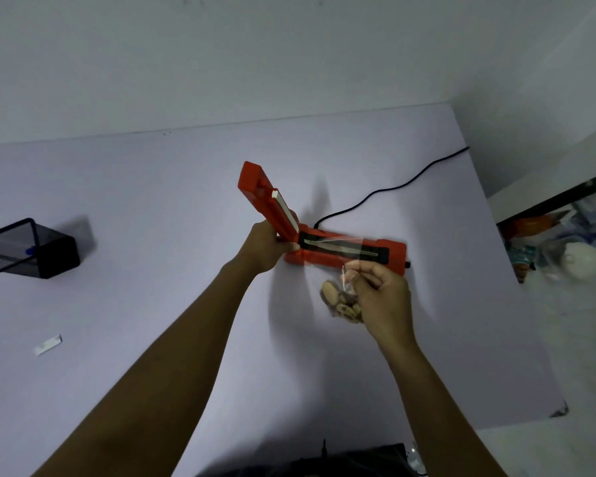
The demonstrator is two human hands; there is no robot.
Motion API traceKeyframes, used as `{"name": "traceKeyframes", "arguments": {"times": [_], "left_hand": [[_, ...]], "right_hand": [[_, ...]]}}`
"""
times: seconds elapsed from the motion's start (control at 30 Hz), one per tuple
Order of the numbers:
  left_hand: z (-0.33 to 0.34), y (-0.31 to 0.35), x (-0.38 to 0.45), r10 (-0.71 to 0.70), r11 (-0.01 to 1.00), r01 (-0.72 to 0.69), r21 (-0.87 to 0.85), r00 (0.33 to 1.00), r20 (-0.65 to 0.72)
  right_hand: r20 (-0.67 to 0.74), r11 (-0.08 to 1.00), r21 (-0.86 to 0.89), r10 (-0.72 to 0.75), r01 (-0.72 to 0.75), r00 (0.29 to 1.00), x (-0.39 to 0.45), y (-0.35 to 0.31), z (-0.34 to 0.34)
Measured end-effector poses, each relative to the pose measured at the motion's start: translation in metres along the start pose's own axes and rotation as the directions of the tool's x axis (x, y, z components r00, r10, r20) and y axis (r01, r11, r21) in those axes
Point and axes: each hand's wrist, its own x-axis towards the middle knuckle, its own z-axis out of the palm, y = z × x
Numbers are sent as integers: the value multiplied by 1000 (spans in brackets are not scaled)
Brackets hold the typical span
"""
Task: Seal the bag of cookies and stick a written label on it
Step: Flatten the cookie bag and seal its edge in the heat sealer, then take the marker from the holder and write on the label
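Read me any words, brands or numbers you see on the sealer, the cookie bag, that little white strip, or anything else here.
None can be read.
Red sealer: no lettering visible.
Cookie bag: clear plastic, no print visible.
White strip on the table: too small and blurred to tell.
Black mesh holder: no text.
Packages on the right: blurred, unreadable.

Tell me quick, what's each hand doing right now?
Left hand: closed on the hinge end of the open orange sealer.
Right hand: closed, pinching the clear bag of cookies at the sealer.
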Motion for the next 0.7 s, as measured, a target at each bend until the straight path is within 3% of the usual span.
{"name": "traceKeyframes", "arguments": {"times": [0.33,0.43,0.53,0.63,0.7], "left_hand": [[5,3,-13,4,999,-4,-43,1000,22],[10,-7,-33,-82,994,76,-76,993,-88],[13,-22,-64,-244,942,194,-275,956,-162],[5,-35,-99,-406,755,313,-576,913,-36],[-6,-50,-118,-432,734,341,-588,902,-17]], "right_hand": [[126,970,212,91,-116,988,-7,0,-10],[222,920,317,166,-232,961,-4,6,-4],[347,852,366,249,-375,904,-1,13,10],[427,812,350,306,-468,851,2,23,36],[454,805,324,329,-498,828,1,29,59]]}}
